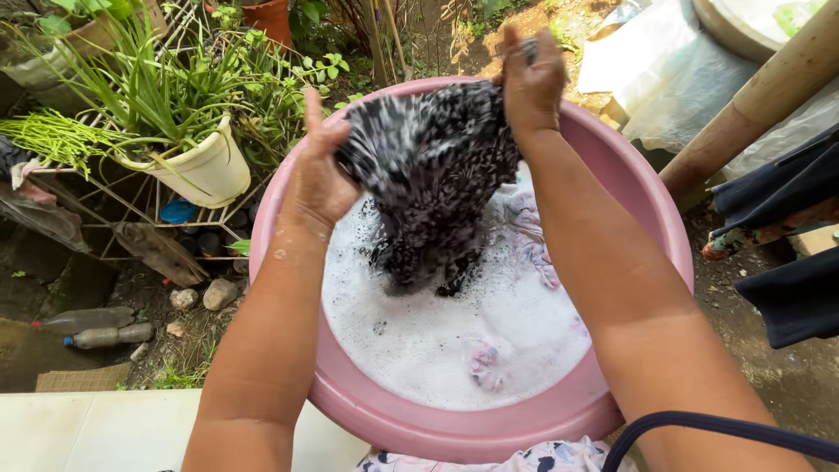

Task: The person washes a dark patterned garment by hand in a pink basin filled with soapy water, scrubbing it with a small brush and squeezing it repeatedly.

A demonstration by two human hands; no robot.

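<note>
Both hands are clamped on the same black-and-white cloth [433, 166], lifted partly out of a pink basin [647, 201] full of suds [437, 341]. Left hand [319, 179] has a fistful of the left edge, right hand [531, 83] pinches the far top corner, so the hands sit apart with the fabric stretched between them and its lower end trailing in the foam. The cloth looks soaked, so I'd guess it's heavy for its size, totally limp and a bit slick with soap. Bunching a good handful near the edges like this seems the way to hold it, since a fingertip grip would likely slip. A pale pink garment [533, 236] lies in the suds on the right side, and another bit [483, 363] pokes up near the front. On the left there's a white pot [205, 170] with spiky green plants on a wire rack, and plastic bottles [92, 328] lying on the ground. Dark clothes [782, 188] hang at the right.
</note>
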